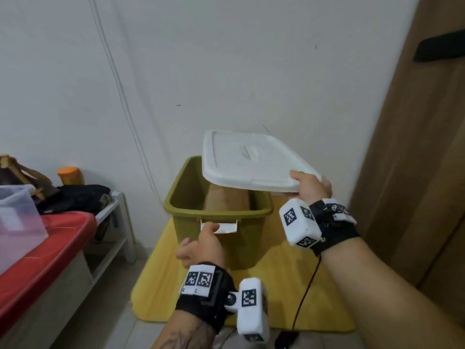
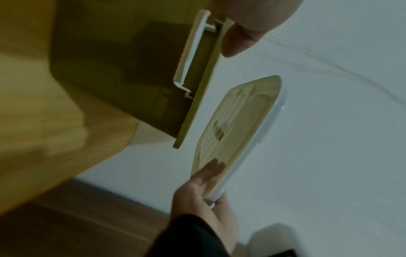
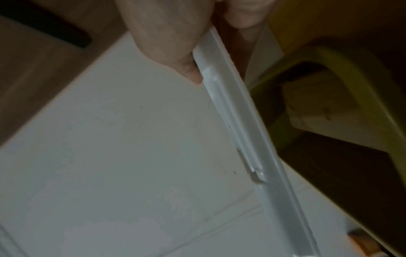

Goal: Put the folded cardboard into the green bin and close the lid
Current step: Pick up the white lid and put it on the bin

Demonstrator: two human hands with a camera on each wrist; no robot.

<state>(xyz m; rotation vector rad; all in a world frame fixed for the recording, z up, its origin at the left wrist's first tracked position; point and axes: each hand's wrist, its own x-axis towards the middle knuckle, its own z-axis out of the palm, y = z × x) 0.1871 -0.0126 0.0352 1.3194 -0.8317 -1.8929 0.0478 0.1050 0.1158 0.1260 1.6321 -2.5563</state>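
Observation:
An olive-green bin [image 1: 219,244] stands on a low yellow table [image 1: 276,285], with the folded brown cardboard [image 1: 226,200] upright inside it. My right hand [image 1: 310,186] grips the near right corner of the white lid [image 1: 251,162], which hangs tilted over the bin's back right half. In the left wrist view the lid's underside [image 2: 237,125] shows, with the right hand [image 2: 204,191] under its edge. My left hand [image 1: 203,243] is at the bin's front wall; one digit touches the white latch [image 1: 224,227] and the other fingers are loosely curled. The right wrist view shows the lid's edge [image 3: 241,130] and the bin's rim [image 3: 362,87].
A white wall is close behind the bin and a brown wooden door [image 1: 415,147] to the right. On the left sit a red-lidded box [image 1: 37,248], a clear tub [image 1: 17,212] and dark clothes [image 1: 75,197]. A black cable [image 1: 307,293] hangs from my right wrist.

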